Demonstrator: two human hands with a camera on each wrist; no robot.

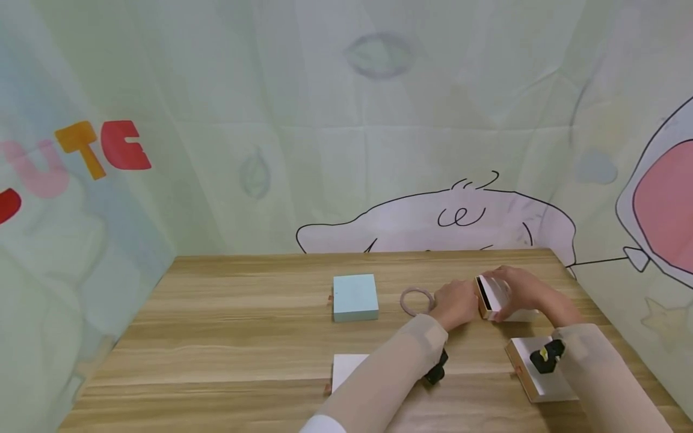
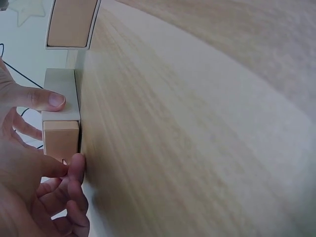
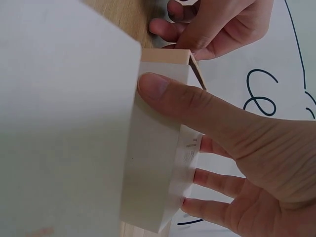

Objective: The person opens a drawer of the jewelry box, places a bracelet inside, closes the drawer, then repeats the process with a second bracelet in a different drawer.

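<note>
At the back right of the table lies a white drawer box (image 1: 499, 292), its tan inner drawer (image 2: 61, 140) sticking partly out of the white sleeve (image 3: 153, 148). My right hand (image 1: 521, 292) grips the sleeve, thumb on one face and fingers on the opposite side. At the drawer's front end, my left hand (image 1: 456, 302) pinches with thumb and forefinger; the small tab there is mostly hidden by the fingertips. A dark gap shows between drawer and sleeve in the head view. Just left of my left hand lies a mauve ring (image 1: 402, 300).
A light blue box (image 1: 355, 296) with an orange tab stands left of the ring. Another white box (image 1: 346, 368) lies nearer, partly behind my left sleeve. A third white box (image 1: 553, 390) sits under my right forearm. A printed curtain (image 1: 271, 198) hangs behind the table (image 1: 238, 337).
</note>
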